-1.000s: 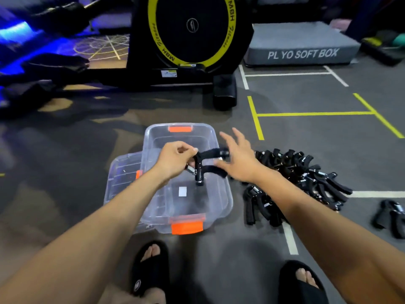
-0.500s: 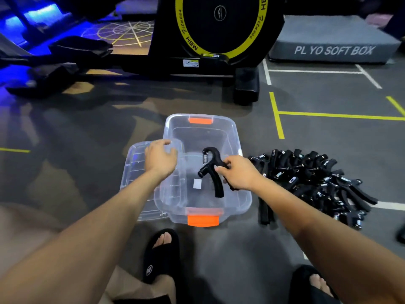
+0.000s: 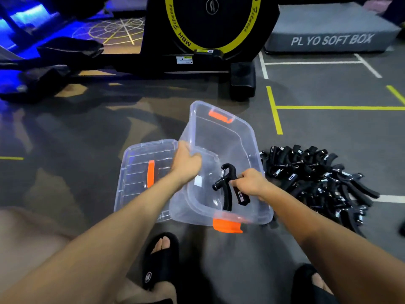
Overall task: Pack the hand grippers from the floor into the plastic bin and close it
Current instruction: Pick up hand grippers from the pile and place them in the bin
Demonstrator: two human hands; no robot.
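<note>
Clear plastic bin (image 3: 221, 137) gripped by left hand (image 3: 186, 161), right hand (image 3: 249, 183) fingers holding hand gripper (image 3: 228, 185)

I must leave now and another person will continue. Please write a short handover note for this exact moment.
Left hand grips the rim of the clear bin, which is tilted.
Right hand holds one hand gripper inside the bin.
Lid lies on the floor left of the bin.
Done: nothing else seen in the bin.
Left: release this gripper, pack the pile right of the bin, close the lid.
</note>
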